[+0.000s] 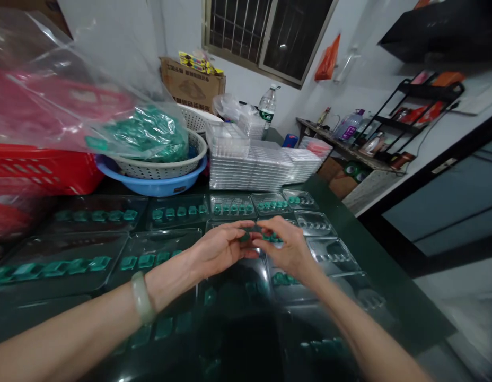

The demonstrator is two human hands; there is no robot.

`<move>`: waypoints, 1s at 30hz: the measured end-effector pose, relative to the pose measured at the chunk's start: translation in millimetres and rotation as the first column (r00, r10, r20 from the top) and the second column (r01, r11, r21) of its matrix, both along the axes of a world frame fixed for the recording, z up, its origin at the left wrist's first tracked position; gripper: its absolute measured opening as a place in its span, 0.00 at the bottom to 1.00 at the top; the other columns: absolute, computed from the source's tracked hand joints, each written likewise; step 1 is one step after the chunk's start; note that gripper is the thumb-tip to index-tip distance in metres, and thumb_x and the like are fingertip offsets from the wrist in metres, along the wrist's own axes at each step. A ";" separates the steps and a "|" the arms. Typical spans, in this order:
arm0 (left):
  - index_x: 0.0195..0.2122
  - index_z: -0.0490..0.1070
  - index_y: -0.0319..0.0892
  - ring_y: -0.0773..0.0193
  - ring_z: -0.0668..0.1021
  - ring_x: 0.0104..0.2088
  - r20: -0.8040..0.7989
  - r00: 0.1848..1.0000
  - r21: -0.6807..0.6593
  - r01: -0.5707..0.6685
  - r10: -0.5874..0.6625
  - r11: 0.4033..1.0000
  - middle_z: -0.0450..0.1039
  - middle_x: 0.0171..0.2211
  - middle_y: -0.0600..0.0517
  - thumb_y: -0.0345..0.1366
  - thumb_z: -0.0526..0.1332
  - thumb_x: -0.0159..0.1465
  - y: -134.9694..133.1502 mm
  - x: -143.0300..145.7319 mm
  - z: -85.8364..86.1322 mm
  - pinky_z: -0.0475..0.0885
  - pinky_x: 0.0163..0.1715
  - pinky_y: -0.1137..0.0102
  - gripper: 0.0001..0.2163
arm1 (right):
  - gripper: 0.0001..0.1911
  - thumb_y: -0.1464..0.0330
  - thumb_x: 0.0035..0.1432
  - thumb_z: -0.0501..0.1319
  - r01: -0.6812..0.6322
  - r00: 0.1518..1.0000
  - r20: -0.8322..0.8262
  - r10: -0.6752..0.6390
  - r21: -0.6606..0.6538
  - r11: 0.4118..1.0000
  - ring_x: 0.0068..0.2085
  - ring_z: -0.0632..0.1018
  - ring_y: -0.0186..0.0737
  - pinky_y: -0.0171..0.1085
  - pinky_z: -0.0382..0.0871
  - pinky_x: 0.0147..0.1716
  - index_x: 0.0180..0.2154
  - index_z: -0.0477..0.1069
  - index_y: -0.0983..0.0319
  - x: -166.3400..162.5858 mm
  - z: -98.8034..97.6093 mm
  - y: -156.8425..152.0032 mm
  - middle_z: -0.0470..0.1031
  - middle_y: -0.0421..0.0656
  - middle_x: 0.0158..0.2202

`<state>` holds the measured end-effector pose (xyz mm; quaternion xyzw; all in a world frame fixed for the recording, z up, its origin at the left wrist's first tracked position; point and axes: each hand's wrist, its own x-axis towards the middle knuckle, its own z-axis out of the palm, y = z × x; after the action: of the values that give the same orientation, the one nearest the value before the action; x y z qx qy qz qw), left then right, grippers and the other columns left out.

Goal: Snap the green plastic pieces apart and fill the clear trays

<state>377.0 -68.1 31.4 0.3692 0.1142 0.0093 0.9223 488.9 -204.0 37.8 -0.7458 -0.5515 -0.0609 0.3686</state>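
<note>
My left hand (220,246) and my right hand (288,249) meet over the middle of a dark green table (361,239). Each hand pinches small green pieces (265,235) between thumb and fingers, fingertips almost touching. Under and around the hands lie several clear plastic blister trays (327,223) with rows of pockets, many holding green pieces (170,213). A pale bangle (141,297) sits on my left wrist.
A stack of clear trays (249,167) stands behind. At the back left a white basket in a blue basin (158,183) holds a bag of green pieces (150,132). A red crate (39,170), a cardboard box (192,82) and a water bottle (268,106) stand nearby.
</note>
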 end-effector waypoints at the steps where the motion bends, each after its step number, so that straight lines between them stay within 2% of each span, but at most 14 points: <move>1: 0.45 0.65 0.34 0.58 0.76 0.35 0.010 1.000 0.011 -0.008 0.008 1.000 0.72 0.36 0.41 0.22 0.54 0.56 -4.2 -0.8 2.6 0.71 0.35 0.63 0.15 | 0.14 0.66 0.51 0.61 -0.045 0.999 -0.008 0.045 0.035 0.998 0.37 0.72 0.38 0.36 0.67 0.37 0.42 0.70 0.57 -16.1 -0.6 -2.8 0.72 0.42 0.35; 4: 0.43 0.67 0.35 0.59 0.76 0.34 0.042 0.998 0.066 0.036 -0.038 0.997 0.72 0.36 0.43 0.21 0.54 0.54 -14.4 -5.0 9.6 0.71 0.35 0.64 0.16 | 0.12 0.70 0.52 0.60 -0.041 0.995 -0.084 0.048 0.080 0.996 0.36 0.72 0.37 0.36 0.67 0.35 0.40 0.70 0.57 -37.2 1.0 -11.3 0.71 0.42 0.34; 7: 0.45 0.66 0.36 0.56 0.76 0.37 0.115 0.983 0.086 0.135 -0.144 0.987 0.71 0.40 0.42 0.19 0.51 0.51 -19.3 -9.1 14.0 0.70 0.39 0.59 0.20 | 0.13 0.72 0.53 0.58 -0.022 0.981 -0.188 0.041 0.098 0.995 0.33 0.72 0.35 0.35 0.67 0.32 0.42 0.69 0.57 -34.3 6.4 -20.6 0.70 0.41 0.32; 10: 0.48 0.63 0.36 0.55 0.76 0.37 0.143 0.975 0.018 0.171 -0.172 0.985 0.71 0.41 0.42 0.19 0.50 0.51 -20.7 -8.9 14.4 0.69 0.41 0.55 0.22 | 0.14 0.72 0.53 0.58 0.001 0.990 -0.142 0.013 0.097 0.995 0.38 0.71 0.39 0.40 0.67 0.38 0.42 0.69 0.56 -30.3 8.4 -28.8 0.70 0.43 0.37; 13: 0.50 0.61 0.33 0.53 0.76 0.37 0.151 0.958 -0.057 0.256 -0.245 0.965 0.70 0.40 0.41 0.20 0.50 0.51 -22.8 -4.3 11.7 0.67 0.41 0.54 0.23 | 0.11 0.73 0.52 0.58 0.019 0.998 -0.066 -0.012 0.106 0.994 0.42 0.69 0.42 0.45 0.64 0.41 0.38 0.71 0.56 -32.6 5.8 -33.6 0.70 0.43 0.38; 16: 0.51 0.61 0.32 0.54 0.75 0.38 0.185 0.935 -0.122 0.328 -0.303 0.937 0.69 0.40 0.40 0.20 0.48 0.52 -27.2 1.4 8.3 0.67 0.41 0.56 0.24 | 0.11 0.73 0.54 0.58 -0.008 0.995 -0.101 0.020 0.120 0.993 0.43 0.70 0.42 0.46 0.63 0.42 0.38 0.71 0.55 -35.5 3.3 -36.4 0.71 0.43 0.38; 21: 0.48 0.64 0.33 0.56 0.75 0.35 0.215 0.919 -0.171 0.369 -0.331 0.914 0.69 0.40 0.40 0.21 0.48 0.51 -35.9 9.8 5.3 0.68 0.36 0.59 0.22 | 0.10 0.70 0.51 0.61 0.030 0.974 -0.225 0.012 0.186 0.982 0.42 0.71 0.43 0.46 0.64 0.43 0.38 0.71 0.55 -32.9 -2.5 -39.8 0.72 0.43 0.39; 26: 0.43 0.66 0.31 0.56 0.75 0.33 0.124 0.926 -0.155 0.374 -0.358 0.914 0.70 0.38 0.40 0.22 0.49 0.52 -42.1 21.2 5.6 0.68 0.33 0.60 0.17 | 0.09 0.70 0.51 0.61 0.092 0.927 -0.376 -0.013 0.195 0.976 0.40 0.73 0.40 0.42 0.68 0.40 0.37 0.71 0.56 -30.8 -9.1 -43.6 0.74 0.43 0.38; 28: 0.42 0.66 0.32 0.55 0.75 0.36 0.093 0.927 -0.177 0.374 -0.363 0.910 0.70 0.39 0.39 0.25 0.50 0.55 -41.4 25.7 4.7 0.68 0.35 0.60 0.14 | 0.08 0.70 0.51 0.61 0.100 0.918 -0.395 -0.024 0.172 0.980 0.38 0.74 0.39 0.39 0.68 0.38 0.36 0.71 0.58 -20.1 -8.8 -45.6 0.74 0.43 0.37; 30: 0.43 0.66 0.32 0.52 0.74 0.40 0.042 0.937 -0.194 0.347 -0.346 0.918 0.70 0.40 0.38 0.31 0.52 0.59 -37.6 28.5 3.1 0.68 0.36 0.60 0.13 | 0.08 0.68 0.51 0.61 0.180 0.924 -0.365 -0.113 0.156 0.971 0.37 0.74 0.38 0.38 0.68 0.37 0.36 0.71 0.59 6.9 -8.3 -46.3 0.74 0.42 0.35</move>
<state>405.5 -105.7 34.5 0.2896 0.0442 -0.1641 0.9419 495.8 -250.4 29.5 -0.7461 -0.4106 -0.0046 0.5242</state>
